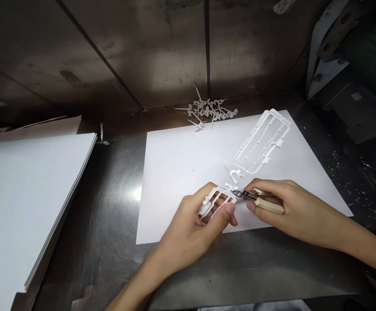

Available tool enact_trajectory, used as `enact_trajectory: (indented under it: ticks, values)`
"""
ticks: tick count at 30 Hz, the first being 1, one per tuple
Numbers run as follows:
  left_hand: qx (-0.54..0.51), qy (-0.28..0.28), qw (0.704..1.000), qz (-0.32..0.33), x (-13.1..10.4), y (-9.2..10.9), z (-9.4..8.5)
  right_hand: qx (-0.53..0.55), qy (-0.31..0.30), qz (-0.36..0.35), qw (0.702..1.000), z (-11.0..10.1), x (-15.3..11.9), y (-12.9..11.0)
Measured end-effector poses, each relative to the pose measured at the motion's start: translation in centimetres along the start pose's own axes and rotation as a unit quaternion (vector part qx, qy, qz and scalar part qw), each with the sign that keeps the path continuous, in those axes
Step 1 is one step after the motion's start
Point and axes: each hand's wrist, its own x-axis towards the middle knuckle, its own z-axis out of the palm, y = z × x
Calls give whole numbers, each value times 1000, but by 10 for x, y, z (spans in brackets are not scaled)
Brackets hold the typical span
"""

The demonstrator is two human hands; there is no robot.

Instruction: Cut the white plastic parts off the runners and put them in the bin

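Note:
My left hand (200, 224) grips a white plastic frame (218, 194) with narrow bars, fingers wrapped round its near end. In my right hand (281, 203) is a pair of cutting pliers (268, 205) with cream handles. The jaws meet the frame's far right corner, beside a curled white plastic runner (235, 179). Whether the runner is still joined to the frame I cannot tell. Just beyond, a larger white plastic frame (255, 142) lies flat on a white sheet of paper (171, 172).
Behind the sheet sits a heap of small white plastic offcuts (210, 108). A stack of white sheets (39, 181) stands at the left. Tiny white chips (352, 190) are scattered on the metal table (116, 207) to the right. A metal wall (168, 52) rises at the back.

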Motion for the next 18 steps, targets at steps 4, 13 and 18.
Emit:
enact_trajectory:
  ticks: [4, 13, 18]
  values:
    - [-15, -18, 1000, -3, -1, 1, -2, 2, -25, 9, 1000, -4, 0, -1]
    - [6, -45, 999, 0, -1, -1, -3, 5, -33, 25, 999, -6, -2, -8]
    - [11, -54, 998, 1, 0, 0, -3, 11, -58, 27, 998, -9, -2, -16]
